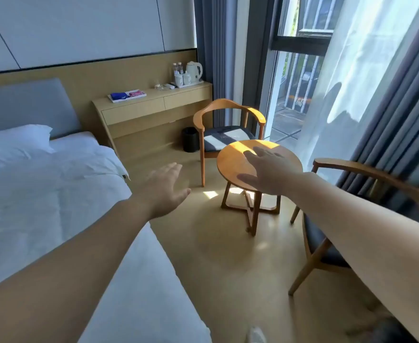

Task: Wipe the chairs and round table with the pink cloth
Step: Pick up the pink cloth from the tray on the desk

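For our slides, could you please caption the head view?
Left hand and right hand, open and empty, before the round table; pink cloth lies on the desk.

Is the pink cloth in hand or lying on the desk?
On the desk. The pink cloth lies on a white tray beside a blue cloth; left hand and right hand are both open and hold nothing.

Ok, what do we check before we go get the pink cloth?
1. Spotted the pink cloth, on the desk: ok.
2. Is the left hand free: ok.
3. Is the right hand free: ok.
4. Is the cloth close enough to grab: not ok, it lies across the room.
5. Is the cloth wet or dry: cannot tell.
6. Can we see the round table, far chair and near chair: ok.
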Available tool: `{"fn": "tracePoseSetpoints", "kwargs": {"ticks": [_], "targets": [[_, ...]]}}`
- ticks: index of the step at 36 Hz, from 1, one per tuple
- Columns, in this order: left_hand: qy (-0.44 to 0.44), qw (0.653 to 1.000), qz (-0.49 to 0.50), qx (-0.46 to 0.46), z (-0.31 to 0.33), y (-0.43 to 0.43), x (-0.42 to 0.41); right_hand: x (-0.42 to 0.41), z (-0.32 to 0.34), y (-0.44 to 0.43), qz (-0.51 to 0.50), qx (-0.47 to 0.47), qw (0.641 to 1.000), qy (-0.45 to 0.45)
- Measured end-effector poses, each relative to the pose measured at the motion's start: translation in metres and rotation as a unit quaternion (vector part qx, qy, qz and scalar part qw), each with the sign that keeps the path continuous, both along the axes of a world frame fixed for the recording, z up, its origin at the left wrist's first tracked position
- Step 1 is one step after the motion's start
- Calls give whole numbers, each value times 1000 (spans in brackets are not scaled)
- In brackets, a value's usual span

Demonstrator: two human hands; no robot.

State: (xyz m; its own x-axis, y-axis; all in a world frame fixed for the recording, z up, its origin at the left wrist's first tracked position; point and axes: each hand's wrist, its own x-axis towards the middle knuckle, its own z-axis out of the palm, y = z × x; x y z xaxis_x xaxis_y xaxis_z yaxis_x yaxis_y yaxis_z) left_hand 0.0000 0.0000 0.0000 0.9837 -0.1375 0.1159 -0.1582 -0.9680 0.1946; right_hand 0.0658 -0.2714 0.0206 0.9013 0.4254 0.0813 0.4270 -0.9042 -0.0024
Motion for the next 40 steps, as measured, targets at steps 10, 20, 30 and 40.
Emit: {"fn": "tracePoseSetpoints", "kwargs": {"ticks": [10, 20, 30, 40], "targets": [[10, 999, 49, -11, -9, -31, 107, 118, -7, -20, 24, -28, 999, 26], [26, 994, 103, -32, -15, -49, 181, 212, -10, -29, 54, -19, 997, 56], [35, 990, 135, -30, -27, -39, 226, 272, -16, -12, 88, -24, 994, 62], [43, 986, 154, -45, -39, 10, 286, 342, -30, 43, 104, -28, 992, 59]]}}
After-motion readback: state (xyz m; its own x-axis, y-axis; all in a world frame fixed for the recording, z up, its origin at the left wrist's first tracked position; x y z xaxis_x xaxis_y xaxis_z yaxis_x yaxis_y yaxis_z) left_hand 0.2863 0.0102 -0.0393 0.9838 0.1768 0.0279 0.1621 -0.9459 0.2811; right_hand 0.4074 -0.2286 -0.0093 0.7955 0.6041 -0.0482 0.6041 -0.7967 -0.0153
